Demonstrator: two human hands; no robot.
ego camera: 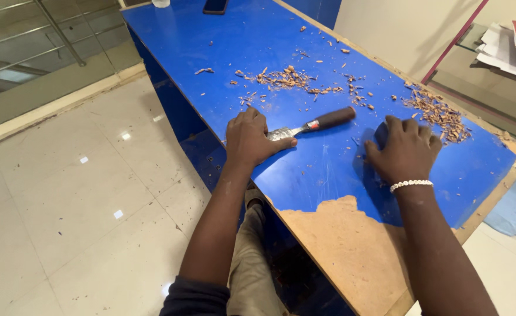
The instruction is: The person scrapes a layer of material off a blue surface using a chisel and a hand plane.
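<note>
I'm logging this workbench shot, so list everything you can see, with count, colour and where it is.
Long blue laminated wooden table: one, blue, runs from top centre to lower right; a bare tan patch at its near edge.
Chisel with dark red-brown handle and metal blade: one, lying on the table, blade end under the left hand.
Reddish-brown wood shavings: many, scattered mid-table, with a second heap near the right edge.
Dark flat phone-like slab: one, black, far end of the table.
Papers: a stack, white, upper right.
White tiled floor: left.
White beaded bracelet: one, right wrist.
Left hand: on the blade.
Right hand: flat on the table.
</note>
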